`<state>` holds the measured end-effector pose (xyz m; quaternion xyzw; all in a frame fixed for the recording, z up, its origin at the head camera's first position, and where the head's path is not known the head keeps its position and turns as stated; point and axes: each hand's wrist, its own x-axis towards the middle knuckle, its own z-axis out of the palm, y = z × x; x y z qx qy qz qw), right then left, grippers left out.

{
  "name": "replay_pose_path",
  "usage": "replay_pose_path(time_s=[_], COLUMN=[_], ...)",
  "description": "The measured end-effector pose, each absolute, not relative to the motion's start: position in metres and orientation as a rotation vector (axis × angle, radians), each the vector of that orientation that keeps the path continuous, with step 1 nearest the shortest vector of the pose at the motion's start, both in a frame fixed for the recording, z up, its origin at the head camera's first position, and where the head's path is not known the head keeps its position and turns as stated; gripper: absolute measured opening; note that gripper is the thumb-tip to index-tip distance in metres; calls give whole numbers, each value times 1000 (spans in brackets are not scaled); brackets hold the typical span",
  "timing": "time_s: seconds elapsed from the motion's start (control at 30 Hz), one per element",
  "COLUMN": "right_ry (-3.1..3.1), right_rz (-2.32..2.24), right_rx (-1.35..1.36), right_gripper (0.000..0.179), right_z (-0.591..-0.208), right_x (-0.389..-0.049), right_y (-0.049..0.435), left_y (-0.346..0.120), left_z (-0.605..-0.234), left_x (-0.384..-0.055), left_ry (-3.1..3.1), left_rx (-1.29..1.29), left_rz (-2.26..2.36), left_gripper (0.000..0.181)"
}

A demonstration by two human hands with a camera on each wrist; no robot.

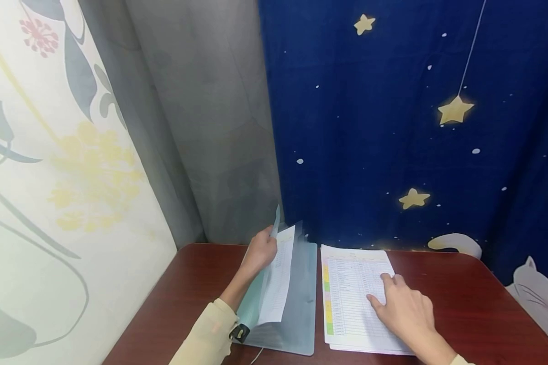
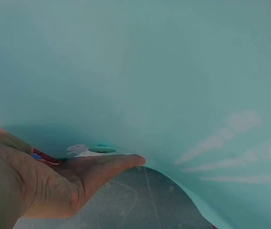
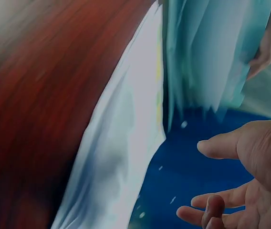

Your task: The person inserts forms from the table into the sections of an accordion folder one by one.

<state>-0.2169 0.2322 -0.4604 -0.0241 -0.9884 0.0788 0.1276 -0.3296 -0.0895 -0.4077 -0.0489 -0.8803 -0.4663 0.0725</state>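
My left hand [image 1: 259,252] pinches the raised teal cover of a plastic folder [image 1: 305,304] near its upper edge. In the left wrist view the thumb lies along one face of the cover [image 2: 140,81], while the fingers are mostly hidden. Clear leaves and a printed sheet [image 1: 278,284] stand tilted inside the folder. To the right lies a stack of printed table sheets [image 1: 356,304] with a coloured strip down its left side. Over that stack's right part is my right hand [image 1: 404,309], its thumb and fingers spread apart and holding nothing.
Folder and stack lie side by side on a reddish-brown wooden table [image 1: 443,284]. Behind it hang a grey curtain [image 1: 224,126] and a blue curtain with stars [image 1: 370,126]. A white patterned curtain [image 1: 73,203] borders the left side. A thin cable [image 1: 257,356] runs below my left wrist.
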Motion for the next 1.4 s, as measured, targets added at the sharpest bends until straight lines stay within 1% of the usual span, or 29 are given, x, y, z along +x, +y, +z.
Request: replay_pose_path(time_s=[0.33,0.53,0.6,0.7,1.03,1.17,1.27,1.4], right_ry=[-2965,-3029,-3051,-3084,-3125,-3138,-3151,-3158], right_rz=[317,383,401,425,487,515,543,582], right_rx=[-187,-174,-175,-190,-213,-247,-269,-284], right_gripper=[79,105,110,110,95,95,99,97], right_z=[-478,-491,-495,-499,-506,-504,-503,-503], right_x=[-228,-238,-241,-244,-245,-245,-246,-246], right_y=[276,292,295,299,305,307,308,310], left_y=[-93,-92,-91,-90,-91,-91,-90,-91], left_z=[-409,-407,-407,-407,-411,-412,-412,-411], left_x=[-331,-329,-330,-330,-330,-331,-331,-331], left_ry=[-2647,-2647,-2650,-2654,-2641,-2632,-2631,-2634], left_rx=[-169,-139,-114,-95,-104,-117,-114,-123], left_rz=[-1424,-1419,-1414,-1427,-1466,-1467,-1467,-1463], left_gripper=[55,55,55,55,55,55,55,55])
